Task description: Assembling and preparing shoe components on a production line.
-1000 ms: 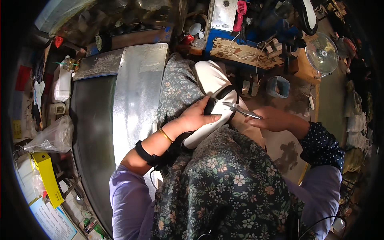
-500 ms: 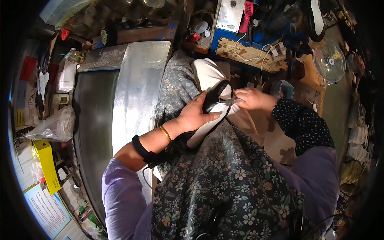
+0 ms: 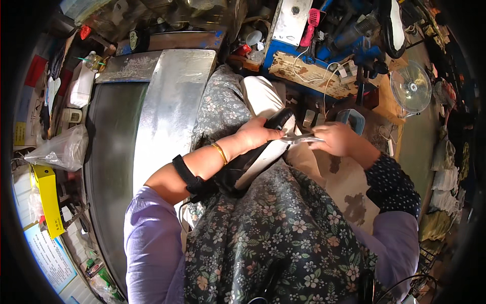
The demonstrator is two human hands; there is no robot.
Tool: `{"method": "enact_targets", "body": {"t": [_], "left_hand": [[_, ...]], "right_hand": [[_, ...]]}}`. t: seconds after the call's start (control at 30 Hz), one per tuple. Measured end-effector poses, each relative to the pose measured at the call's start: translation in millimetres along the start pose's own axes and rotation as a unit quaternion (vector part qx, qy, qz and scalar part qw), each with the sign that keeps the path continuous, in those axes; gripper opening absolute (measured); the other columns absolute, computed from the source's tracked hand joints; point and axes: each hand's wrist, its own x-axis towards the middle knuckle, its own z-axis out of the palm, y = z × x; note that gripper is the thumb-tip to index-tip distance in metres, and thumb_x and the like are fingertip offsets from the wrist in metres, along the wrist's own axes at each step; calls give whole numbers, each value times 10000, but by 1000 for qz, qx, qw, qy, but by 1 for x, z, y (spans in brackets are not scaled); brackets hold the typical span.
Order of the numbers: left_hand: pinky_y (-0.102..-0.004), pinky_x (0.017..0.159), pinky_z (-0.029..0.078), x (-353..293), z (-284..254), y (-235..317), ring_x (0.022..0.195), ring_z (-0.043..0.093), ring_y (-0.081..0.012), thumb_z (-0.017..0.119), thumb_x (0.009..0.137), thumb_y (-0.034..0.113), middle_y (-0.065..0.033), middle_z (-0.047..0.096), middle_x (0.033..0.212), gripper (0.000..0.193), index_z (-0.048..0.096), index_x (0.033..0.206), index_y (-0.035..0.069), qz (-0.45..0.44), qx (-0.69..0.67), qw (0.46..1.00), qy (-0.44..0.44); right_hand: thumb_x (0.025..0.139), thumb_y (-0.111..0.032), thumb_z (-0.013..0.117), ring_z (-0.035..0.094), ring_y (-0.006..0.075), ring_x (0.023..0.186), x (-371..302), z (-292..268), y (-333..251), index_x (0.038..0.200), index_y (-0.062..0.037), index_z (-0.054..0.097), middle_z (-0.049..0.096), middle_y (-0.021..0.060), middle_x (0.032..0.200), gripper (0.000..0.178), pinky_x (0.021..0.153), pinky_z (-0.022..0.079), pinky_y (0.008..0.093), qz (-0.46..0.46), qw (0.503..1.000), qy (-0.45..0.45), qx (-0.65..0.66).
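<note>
Across my lap lies a black shoe (image 3: 248, 163) with a whitish sole (image 3: 262, 158), its black end angled up and away. My left hand (image 3: 255, 134) is closed around the shoe from the left side, thumb towards the sole. My right hand (image 3: 335, 138) grips a silver two-handled metal tool (image 3: 298, 138); whether it is pliers or scissors I cannot tell. The tool's working end meets the sole's edge close to my left thumb. Under the shoe is a dark flowered apron (image 3: 283, 223), with a cream cloth (image 3: 262, 95) over my knee.
A shiny metal sheet (image 3: 169, 111) lies along my left. Ahead stands a blue machine (image 3: 316, 76) with a pink-handled brush (image 3: 310, 26) and a white cable. A clear plastic container (image 3: 351, 120) and a round transparent fan (image 3: 411, 87) are to the right. A yellow box (image 3: 48, 200) sits far left.
My right hand and the tool have moved slightly right and down. My left hand has shifted along the shoe, its thumb now nearer the tool. The view has tilted a little.
</note>
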Motion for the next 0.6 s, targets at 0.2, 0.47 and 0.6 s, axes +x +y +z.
{"method": "enact_targets", "body": {"t": [0.2,0.47,0.6], "left_hand": [[-357,938,470,-2,-3,-6,1091,608,-295,786,745,472,-196,645,1143,789,495,1297,-11,37,149,988,26],[-318,879,492,-11,-26,-18,999,611,-227,880,682,360,-177,635,1111,837,491,1256,-108,19,-68,996,-51],[-308,862,497,-45,-53,-4,988,606,-208,861,717,299,-149,647,1092,739,526,1235,-108,-3,-124,991,-41]], "right_hand": [[942,-277,600,578,302,648,29,-10,-63,900,20,598,582,174,709,300,607,440,387,323,894,-14,311],[998,-203,534,550,100,661,50,31,-57,957,10,588,610,28,734,224,603,459,289,358,833,17,422],[996,-252,556,539,77,614,66,44,-57,892,-6,593,587,2,694,269,560,457,254,374,819,-10,436]]}}
